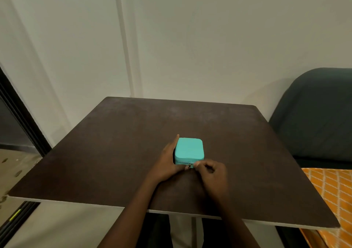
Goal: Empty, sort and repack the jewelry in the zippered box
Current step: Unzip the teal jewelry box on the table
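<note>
A small turquoise zippered jewelry box (189,148) sits closed near the middle of the dark brown table (133,142). My left hand (167,162) lies flat against the box's left side, fingers straight and pointing away from me. My right hand (211,171) is at the box's near side, its fingertips pinching the small metal zipper pull (189,165). No jewelry is visible; the box's inside is hidden.
A white panelled wall stands just behind the table. A dark green chair (316,118) is at the right, with an orange patterned cloth (331,196) below it. A dark door frame (21,114) runs along the left.
</note>
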